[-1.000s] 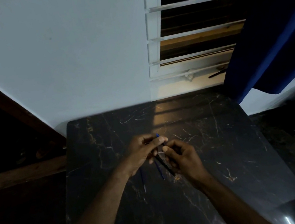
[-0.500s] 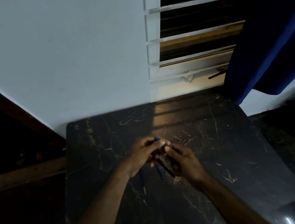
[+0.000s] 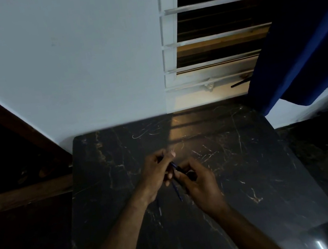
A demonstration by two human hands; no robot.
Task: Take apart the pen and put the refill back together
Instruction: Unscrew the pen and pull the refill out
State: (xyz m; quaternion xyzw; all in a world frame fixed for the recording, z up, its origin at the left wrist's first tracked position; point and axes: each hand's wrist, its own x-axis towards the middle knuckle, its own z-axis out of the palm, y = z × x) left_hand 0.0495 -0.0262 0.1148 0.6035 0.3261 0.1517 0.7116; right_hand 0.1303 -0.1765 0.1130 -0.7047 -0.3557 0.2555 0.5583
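Observation:
Both hands meet over the middle of a black marble table (image 3: 243,176). My left hand (image 3: 158,173) is closed around a thin blue pen part (image 3: 173,164) that pokes out toward the right. My right hand (image 3: 200,181) pinches a dark pen barrel (image 3: 182,170) whose end meets the blue part. A thin blue refill-like piece (image 3: 176,190) lies on the table just below the hands, and another slim piece (image 3: 159,207) lies to its left. The dim light hides how the parts join.
A white wall (image 3: 72,63) rises behind the table. A louvred window (image 3: 219,34) stands at the back right, with a blue curtain (image 3: 308,45) hanging beside it. Dark wooden framing (image 3: 24,191) lies to the left of the table.
The hands have shifted slightly, the left thumb lifting higher and the blue part sliding lower between the hands. Both keep their hold on the pen parts.

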